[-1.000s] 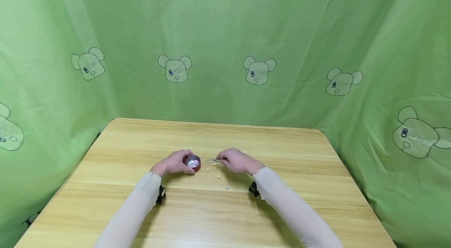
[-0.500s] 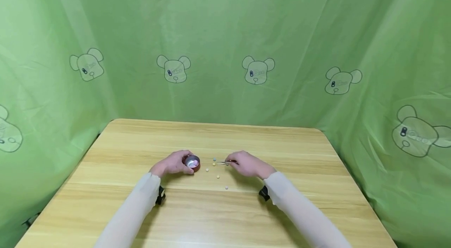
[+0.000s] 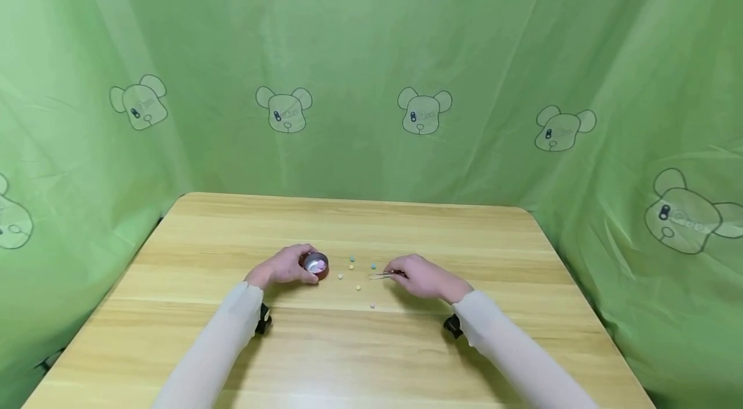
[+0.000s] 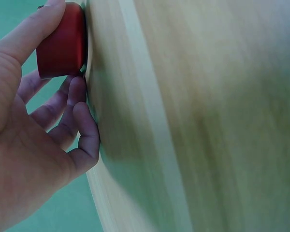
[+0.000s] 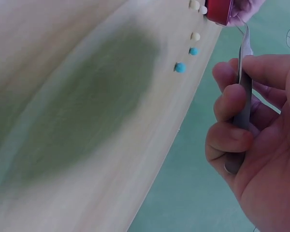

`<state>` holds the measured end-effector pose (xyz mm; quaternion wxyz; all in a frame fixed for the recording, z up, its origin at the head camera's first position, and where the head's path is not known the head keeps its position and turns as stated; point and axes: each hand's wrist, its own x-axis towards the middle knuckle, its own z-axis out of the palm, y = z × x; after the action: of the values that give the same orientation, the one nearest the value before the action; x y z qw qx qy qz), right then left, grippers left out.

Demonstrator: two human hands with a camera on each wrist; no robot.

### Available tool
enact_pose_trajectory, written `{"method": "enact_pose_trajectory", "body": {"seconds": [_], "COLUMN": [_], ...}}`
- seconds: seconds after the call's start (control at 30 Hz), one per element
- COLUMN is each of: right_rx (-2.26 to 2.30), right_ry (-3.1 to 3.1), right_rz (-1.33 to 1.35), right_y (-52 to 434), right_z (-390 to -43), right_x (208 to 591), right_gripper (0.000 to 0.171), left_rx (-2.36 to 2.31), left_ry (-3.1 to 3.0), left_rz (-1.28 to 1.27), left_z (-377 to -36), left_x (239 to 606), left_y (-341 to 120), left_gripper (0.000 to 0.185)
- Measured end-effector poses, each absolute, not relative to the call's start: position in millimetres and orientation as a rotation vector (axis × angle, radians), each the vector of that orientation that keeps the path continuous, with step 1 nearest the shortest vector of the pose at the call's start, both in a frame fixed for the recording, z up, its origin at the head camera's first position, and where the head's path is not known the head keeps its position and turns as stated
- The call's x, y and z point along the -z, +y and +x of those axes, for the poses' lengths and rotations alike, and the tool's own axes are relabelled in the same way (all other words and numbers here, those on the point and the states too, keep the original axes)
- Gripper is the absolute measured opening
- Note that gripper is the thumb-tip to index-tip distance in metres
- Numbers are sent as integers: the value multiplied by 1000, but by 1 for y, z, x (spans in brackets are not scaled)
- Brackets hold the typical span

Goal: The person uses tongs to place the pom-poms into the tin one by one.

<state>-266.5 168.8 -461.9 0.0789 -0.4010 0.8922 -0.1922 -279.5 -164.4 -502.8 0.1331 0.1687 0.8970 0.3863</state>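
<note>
My left hand (image 3: 286, 265) grips a small round red tin (image 3: 321, 276) with its thumb and fingers on either side. The tin's open top faces up, and pink pieces (image 3: 321, 264) lie inside. In the left wrist view the red wall of the tin (image 4: 63, 46) stands at the tabletop, with thumb and fingertips against it. My right hand (image 3: 422, 278) holds metal tweezers (image 5: 245, 92), thumb on one side and fingers curled round the other. The tweezer tips point left, just below a blue bead (image 3: 374, 266), with nothing visible between them.
Several small beads lie on the wooden table (image 3: 325, 357) between the hands: another blue bead (image 3: 351, 259), a yellow bead (image 3: 358, 288), a white bead (image 3: 340, 277) and a pink bead (image 3: 372, 306). Behind the table hangs a green curtain (image 3: 354, 28) with bear-head drawings.
My right hand has moved right with the tweezers, away from the tin, and two blue beads have come into view. My left hand has stayed on the tin.
</note>
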Motion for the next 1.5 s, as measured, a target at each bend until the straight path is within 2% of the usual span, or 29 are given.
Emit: {"method": "enact_pose_trajectory", "body": {"seconds": [0.5,1.5], "right_rx": [558,462], "right_ry": [2667,2605], "right_rz": [-1235,-1279], "right_y": [185,181], "right_z": [-255,-247], "right_x": [472,480], "right_gripper": [16,15], "left_rx": [-1110,-1127], "left_ry": [2609,2584], "left_rz": [509,517], "left_z": [-279,-280], "left_x": [501,500], "left_y": [-163,-165], "left_gripper": [52,52]}}
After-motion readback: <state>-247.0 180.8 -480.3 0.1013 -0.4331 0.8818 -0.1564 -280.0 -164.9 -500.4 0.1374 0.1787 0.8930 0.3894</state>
